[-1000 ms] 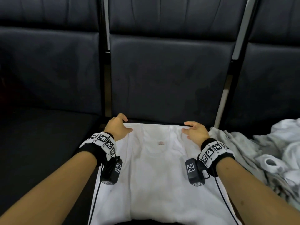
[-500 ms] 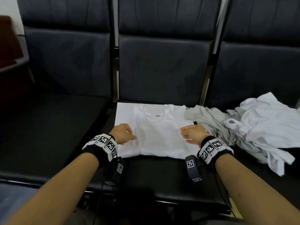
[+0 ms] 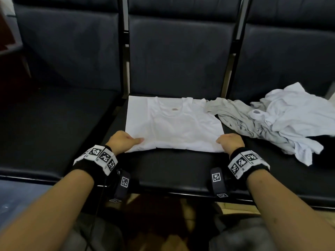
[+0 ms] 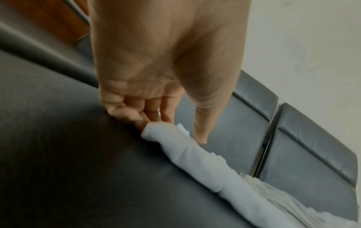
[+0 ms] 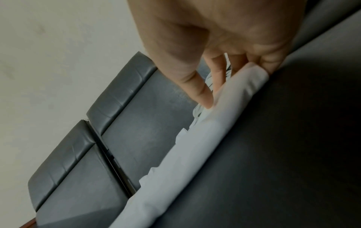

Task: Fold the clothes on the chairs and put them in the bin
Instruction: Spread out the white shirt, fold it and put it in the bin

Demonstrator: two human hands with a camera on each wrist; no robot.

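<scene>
Shirt: 1 white shirt (image 3: pixel 174 127) is lying folded flat on the middle chair seat (image 3: pixel 174 171), its near folded edge running across mid-seat, its collar toward the backrest.
Left hand: the left hand (image 3: pixel 120 142) is pinching the shirt's near left corner, thumb on top.
Right hand: the right hand (image 3: pixel 231 143) is pinching the near right corner.
Head view only: 1 heap of unfolded clothes (image 3: pixel 272 122), grey and white, is sprawling across the right seat, its grey edge touching the shirt's far right corner; 3 chairs are standing in a row.
Wrist views only: the fingers (image 4: pixel 136 114) and (image 5: pixel 220 80) are curling under the rounded fold while each thumb is pressing from above.
Bin: cannot tell where it is.
</scene>
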